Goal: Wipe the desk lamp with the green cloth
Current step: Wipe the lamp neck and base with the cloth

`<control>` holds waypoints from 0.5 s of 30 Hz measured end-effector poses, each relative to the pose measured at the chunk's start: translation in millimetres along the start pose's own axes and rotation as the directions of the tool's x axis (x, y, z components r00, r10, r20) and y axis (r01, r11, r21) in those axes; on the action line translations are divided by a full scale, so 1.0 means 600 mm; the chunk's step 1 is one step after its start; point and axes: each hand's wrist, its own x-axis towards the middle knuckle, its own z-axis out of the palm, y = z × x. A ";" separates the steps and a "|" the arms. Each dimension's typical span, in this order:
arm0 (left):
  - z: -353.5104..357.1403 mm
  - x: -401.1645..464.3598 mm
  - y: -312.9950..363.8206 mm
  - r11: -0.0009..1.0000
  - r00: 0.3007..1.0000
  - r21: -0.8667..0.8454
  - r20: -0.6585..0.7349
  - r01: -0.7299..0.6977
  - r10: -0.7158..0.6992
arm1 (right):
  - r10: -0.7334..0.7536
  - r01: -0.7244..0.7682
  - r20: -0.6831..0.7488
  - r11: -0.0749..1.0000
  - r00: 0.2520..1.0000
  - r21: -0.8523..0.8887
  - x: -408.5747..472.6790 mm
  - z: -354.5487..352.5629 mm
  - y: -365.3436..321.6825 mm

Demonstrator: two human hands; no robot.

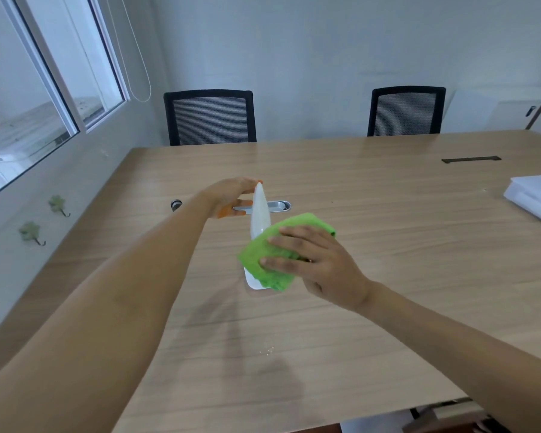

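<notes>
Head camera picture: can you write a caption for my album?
Left hand steadies the white desk lamp while right hand presses the green cloth against it.

The single head-worn camera looked forward and down from above the near edge of a wooden table (388, 276), close enough that both bare forearms ran in from the bottom corners toward mid-frame. It faced across the tabletop to two black chairs (210, 117) against the far wall, with a window (44, 89) along the left side. The wide-angle lens bent the table's edges and the window frame outward.
</notes>
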 end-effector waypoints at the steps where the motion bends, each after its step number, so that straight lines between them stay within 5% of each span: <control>1: 0.001 0.001 0.000 1.000 1.000 -0.002 0.002 -0.005 0.005 | 0.015 -0.015 -0.043 1.000 0.999 0.003 0.008 -0.004 0.003; 8: -0.005 0.015 -0.010 0.999 0.999 0.018 0.018 -0.034 0.033 | 0.351 -0.347 -0.036 0.934 0.936 0.091 0.102 0.022 0.069; 15: 0.003 0.011 -0.009 0.999 0.999 -0.021 -0.007 -0.031 0.031 | 0.248 -0.251 0.044 0.962 0.968 0.103 0.042 0.035 0.032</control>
